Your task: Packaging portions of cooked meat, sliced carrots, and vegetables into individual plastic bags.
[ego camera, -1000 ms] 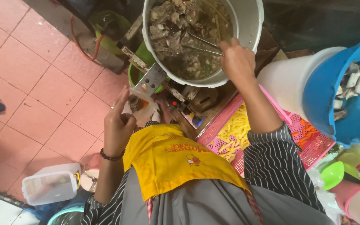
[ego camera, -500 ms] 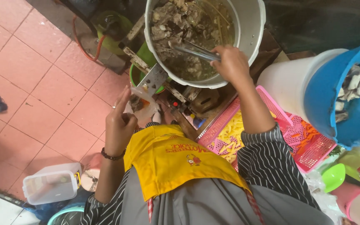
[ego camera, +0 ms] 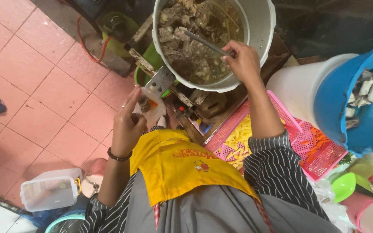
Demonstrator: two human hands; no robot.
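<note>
Clear plastic bag point(ego camera: 151, 105) with a few orange and dark bits inside sits pinched in the left hand point(ego camera: 128, 125), held open-mouthed just beside the near rim of the big round aluminium pot point(ego camera: 262, 26) of dark meat broth. The right hand point(ego camera: 242, 62) is closed around the metal handle of a ladle point(ego camera: 203, 42), whose bowl is sunk among the meat pieces inside that pot.

To do this well, I judge the bag should come closer to the pot's rim — right under the ladle's path — so drips fall back in rather than onto the green gas stove point(ego camera: 152, 64) below the pot. A full ladle wants a level lift and a slow tilt; the bag's mouth is narrow and held by few fingers, so hot broth could splash them. The pink plastic basket point(ego camera: 320, 151) lies on the pot's right side, clear of the pour.
</note>
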